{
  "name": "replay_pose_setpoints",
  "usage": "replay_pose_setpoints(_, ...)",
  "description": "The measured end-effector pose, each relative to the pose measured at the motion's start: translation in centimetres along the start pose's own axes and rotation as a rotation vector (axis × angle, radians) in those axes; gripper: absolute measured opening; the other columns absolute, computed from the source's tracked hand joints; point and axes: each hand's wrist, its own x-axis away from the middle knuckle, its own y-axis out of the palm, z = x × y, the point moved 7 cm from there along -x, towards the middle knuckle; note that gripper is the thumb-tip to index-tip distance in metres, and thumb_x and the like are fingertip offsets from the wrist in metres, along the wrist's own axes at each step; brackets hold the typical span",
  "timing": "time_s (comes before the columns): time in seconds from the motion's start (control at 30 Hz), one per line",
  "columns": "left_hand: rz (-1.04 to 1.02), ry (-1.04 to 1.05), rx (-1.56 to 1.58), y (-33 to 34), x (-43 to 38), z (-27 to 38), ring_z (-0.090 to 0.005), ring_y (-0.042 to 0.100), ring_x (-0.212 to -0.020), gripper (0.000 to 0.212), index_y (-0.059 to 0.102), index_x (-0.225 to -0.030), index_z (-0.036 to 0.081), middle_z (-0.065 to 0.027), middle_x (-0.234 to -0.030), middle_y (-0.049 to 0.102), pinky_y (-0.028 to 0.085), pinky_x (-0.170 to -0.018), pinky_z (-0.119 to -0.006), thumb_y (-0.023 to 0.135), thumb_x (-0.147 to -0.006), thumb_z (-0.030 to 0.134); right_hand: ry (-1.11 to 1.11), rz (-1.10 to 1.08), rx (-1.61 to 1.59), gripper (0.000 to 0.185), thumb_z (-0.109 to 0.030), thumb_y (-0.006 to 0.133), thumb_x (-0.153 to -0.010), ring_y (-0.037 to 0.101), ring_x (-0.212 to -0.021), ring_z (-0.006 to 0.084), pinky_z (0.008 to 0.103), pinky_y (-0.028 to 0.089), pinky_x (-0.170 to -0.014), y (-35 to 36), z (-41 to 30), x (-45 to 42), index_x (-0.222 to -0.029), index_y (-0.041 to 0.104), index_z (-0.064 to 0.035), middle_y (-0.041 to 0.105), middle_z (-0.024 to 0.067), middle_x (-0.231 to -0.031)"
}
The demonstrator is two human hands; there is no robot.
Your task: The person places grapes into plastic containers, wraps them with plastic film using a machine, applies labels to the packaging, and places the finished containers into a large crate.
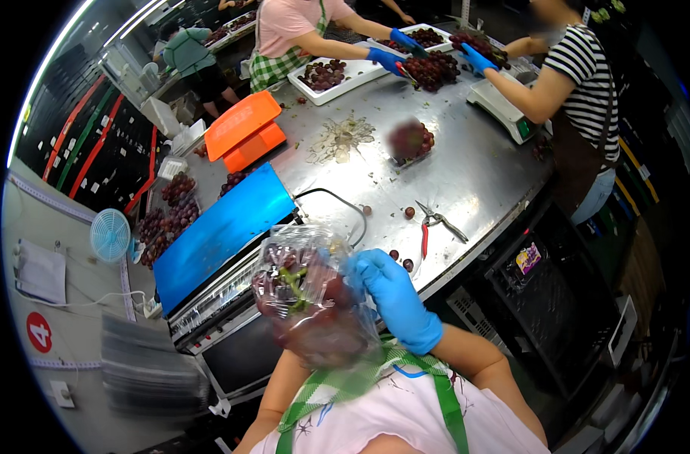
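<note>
A clear plastic pack of dark red grapes (316, 312) with a green stem is held up close before my chest. My right hand (399, 301), in a light blue glove, pinches the clear film at the pack's right side. My left hand is hidden behind the pack; only its forearm shows below. Behind the pack, to the left, stands a film wrapping machine with a blue cover (226, 238). On the metal table (345, 176) lie pruning shears (433, 224) with one red handle, spread apart, near a few loose grapes (409, 213).
Farther off on the table are another grape pack (411, 142), an orange scale (245, 127), a white tray (339, 93) and a white scale (501, 108). Two gloved co-workers handle grapes at the far side. Grape packs (172, 215) stand left. Black crates (549, 301) are stacked right.
</note>
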Motion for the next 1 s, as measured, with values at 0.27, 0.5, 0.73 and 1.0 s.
replay_pose_setpoints(0.27, -0.006, -0.039, 0.606, 0.4, -1.3, 0.5, -0.0272, 0.048, -0.094, 0.050, 0.039, -0.114, 0.006, -0.0144, -0.104, 0.048, 0.041, -0.081, -0.043, 0.037, -0.081, 0.043, -0.270, 0.058, 0.160, 0.043, -0.012, 0.047, -0.084, 0.045, -0.083, 0.0096, 0.0200, 0.037, -0.074, -2.0, -1.1, -0.4, -0.121, 0.026, -0.0046, 0.043, 0.0065, -0.104)
replay_pose_setpoints(0.5, 0.102, 0.007, 0.456, 1.2, -2.1, 1.1, -0.0279, 0.048, -0.097, 0.047, 0.039, -0.117, 0.007, -0.0142, -0.108, 0.047, 0.041, -0.083, -0.044, 0.035, -0.083, 0.040, -0.257, -0.283, 0.670, 0.043, -0.035, 0.045, -0.083, 0.043, -0.105, 0.0185, 0.0282, 0.032, -0.088, 0.4, -11.3, -5.5, -0.108, 0.048, -0.0001, 0.051, 0.0105, -0.106)
replay_pose_setpoints(0.73, -0.022, -0.058, 0.619, 1.2, -1.2, 0.2, -0.0243, 0.039, -0.110, 0.058, 0.031, -0.123, 0.008, -0.0120, -0.122, 0.037, 0.033, -0.094, -0.039, 0.037, -0.081, 0.047, 0.054, -0.390, 1.165, 0.047, -0.045, 0.049, -0.078, 0.044, -0.058, 0.0155, 0.0284, 0.039, -0.057, 3.6, -9.2, -6.8, -0.072, 0.057, 0.0011, 0.052, 0.0105, -0.065)
replay_pose_setpoints(1.0, -0.123, 0.002, 0.552, 1.6, -1.2, 1.6, -0.0246, 0.041, -0.109, 0.049, 0.032, -0.122, 0.005, -0.0124, -0.120, 0.040, 0.035, -0.093, -0.039, 0.032, -0.085, 0.036, 0.065, -0.151, 0.779, 0.027, -0.025, 0.051, -0.082, 0.040, -0.055, 0.0049, 0.0203, 0.033, -0.050, 2.1, -8.1, -7.0, -0.066, 0.049, -0.0043, 0.046, 0.0000, -0.060)
